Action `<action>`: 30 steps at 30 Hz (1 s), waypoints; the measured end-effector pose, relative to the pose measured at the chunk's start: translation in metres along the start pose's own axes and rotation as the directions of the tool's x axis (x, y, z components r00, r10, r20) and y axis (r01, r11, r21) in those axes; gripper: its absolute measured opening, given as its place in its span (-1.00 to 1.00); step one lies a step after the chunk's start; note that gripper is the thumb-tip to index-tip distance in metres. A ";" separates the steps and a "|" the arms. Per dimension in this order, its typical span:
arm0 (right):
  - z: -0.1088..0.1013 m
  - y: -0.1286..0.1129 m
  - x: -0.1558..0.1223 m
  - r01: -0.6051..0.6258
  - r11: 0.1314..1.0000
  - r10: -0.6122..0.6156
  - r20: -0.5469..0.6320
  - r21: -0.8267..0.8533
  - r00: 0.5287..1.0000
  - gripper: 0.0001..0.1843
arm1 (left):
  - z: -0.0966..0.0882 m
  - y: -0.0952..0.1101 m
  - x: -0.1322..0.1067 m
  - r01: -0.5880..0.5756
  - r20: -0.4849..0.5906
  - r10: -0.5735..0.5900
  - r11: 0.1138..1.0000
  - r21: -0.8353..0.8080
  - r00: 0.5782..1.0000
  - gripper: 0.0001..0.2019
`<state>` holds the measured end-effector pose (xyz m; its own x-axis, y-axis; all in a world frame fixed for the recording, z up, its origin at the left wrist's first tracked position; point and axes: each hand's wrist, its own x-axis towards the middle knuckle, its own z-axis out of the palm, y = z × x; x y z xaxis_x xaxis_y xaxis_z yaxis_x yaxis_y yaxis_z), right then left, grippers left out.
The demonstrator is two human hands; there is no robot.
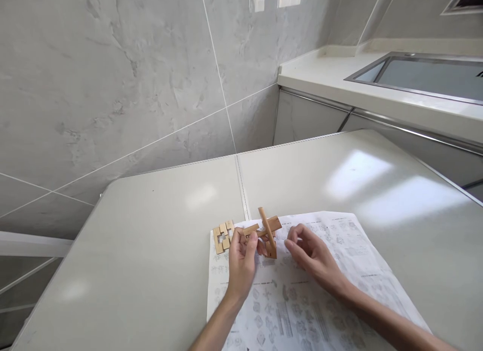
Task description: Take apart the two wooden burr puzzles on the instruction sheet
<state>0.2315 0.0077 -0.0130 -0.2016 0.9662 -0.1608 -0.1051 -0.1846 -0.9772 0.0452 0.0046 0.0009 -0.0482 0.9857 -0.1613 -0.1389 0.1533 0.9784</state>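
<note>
My left hand [242, 263] is closed on a wooden interlocking puzzle [260, 233], pinching one flat piece between thumb and fingers. One long stick [267, 225] of the puzzle crosses the others at a slant, and a piece juts out to the right. To the right of it, apart from the wood, hovers my right hand [311, 250]. Its fingers are loosely curled, with nothing visible between them. Beyond my left hand lies a flat group of notched wooden pieces [222, 240], partly on the paper's far left corner.
A large printed sheet [287, 310] with small puzzle drawings lies under both hands on a pale glossy table [151, 270]. A seam runs across the tabletop. Behind stands a grey tiled wall [132, 79]; at right is a white counter [320, 74] with a metal-framed glass panel [422, 76].
</note>
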 end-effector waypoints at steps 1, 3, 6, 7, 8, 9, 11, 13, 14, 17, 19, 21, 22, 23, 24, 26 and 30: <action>-0.001 0.001 0.002 0.023 1.000 -0.023 -0.050 0.003 0.998 -0.59 | -0.001 0.000 0.000 0.000 0.012 0.000 1.000 -0.002 1.000 -0.70; -0.004 0.003 0.006 -0.020 0.998 0.023 -0.036 0.068 0.999 -0.63 | -0.002 0.000 -0.001 0.006 0.055 -0.005 1.000 -0.016 0.998 -0.72; -0.009 0.003 0.011 -0.145 0.966 0.108 0.177 0.213 0.978 -0.57 | -0.004 -0.001 -0.001 0.034 0.175 -0.020 0.997 -0.075 0.984 -0.75; -0.011 0.003 0.012 -0.169 0.954 0.103 0.258 0.248 0.961 -0.54 | -0.005 -0.001 -0.001 0.049 0.217 -0.026 0.993 -0.104 0.976 -0.75; -0.012 0.002 0.012 -0.183 0.945 0.087 0.329 0.270 0.940 -0.52 | -0.006 -0.002 0.000 0.067 0.252 -0.032 0.989 -0.132 0.967 -0.75; -0.014 0.002 0.013 -0.186 0.941 0.067 0.384 0.282 0.921 -0.51 | -0.006 -0.003 0.000 0.088 0.282 -0.041 0.984 -0.157 0.959 -0.74; -0.016 0.003 0.013 -0.188 0.937 0.034 0.457 0.295 0.889 -0.49 | -0.007 -0.003 0.001 0.139 0.327 -0.070 0.972 -0.192 0.942 -0.72; -0.018 0.004 0.013 -0.188 0.929 0.006 0.493 0.319 0.870 -0.47 | -0.008 -0.003 0.001 0.186 0.368 -0.099 0.960 -0.210 0.925 -0.70; -0.018 0.005 0.013 -0.189 0.926 -0.004 0.507 0.328 0.862 -0.45 | -0.007 -0.003 0.001 0.202 0.384 -0.108 0.955 -0.215 0.917 -0.69; -0.020 0.007 0.012 -0.203 0.924 -0.001 0.534 0.324 0.846 -0.40 | -0.006 -0.001 0.001 0.220 0.395 -0.117 0.949 -0.227 0.911 -0.65; -0.020 0.008 0.012 -0.229 0.924 0.030 0.541 0.305 0.840 -0.35 | -0.005 0.001 0.000 0.224 0.389 -0.125 0.949 -0.221 0.913 -0.63; -0.021 0.009 0.012 -0.253 0.919 0.062 0.522 0.303 0.851 -0.30 | -0.005 0.001 0.000 0.225 0.383 -0.133 0.952 -0.208 0.914 -0.63; -0.021 0.009 0.013 -0.263 0.916 0.082 0.499 0.303 0.863 -0.28 | -0.006 0.001 0.000 0.225 0.382 -0.135 0.953 -0.201 0.914 -0.63; -0.022 0.009 0.013 -0.270 0.914 0.101 0.471 0.305 0.876 -0.26 | -0.006 0.001 0.000 0.223 0.381 -0.136 0.955 -0.196 0.915 -0.63; -0.022 0.009 0.013 -0.277 0.911 0.122 0.443 0.305 0.888 -0.25 | -0.007 0.001 0.001 0.221 0.382 -0.134 0.956 -0.194 0.915 -0.63; -0.023 0.009 0.014 -0.289 0.907 0.158 0.389 0.306 0.908 -0.25 | -0.007 0.000 0.001 0.214 0.388 -0.126 0.958 -0.192 0.913 -0.64; -0.025 0.011 0.016 -0.272 0.908 0.166 0.320 0.320 0.933 -0.34 | -0.005 -0.001 0.001 0.215 0.386 -0.127 0.958 -0.192 0.914 -0.67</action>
<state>0.2513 0.0256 -0.0294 -0.5174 0.8127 -0.2680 -0.3521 -0.4877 -0.7989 0.0404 0.0050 -0.0008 0.3555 0.9079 -0.2221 -0.3336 0.3452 0.8772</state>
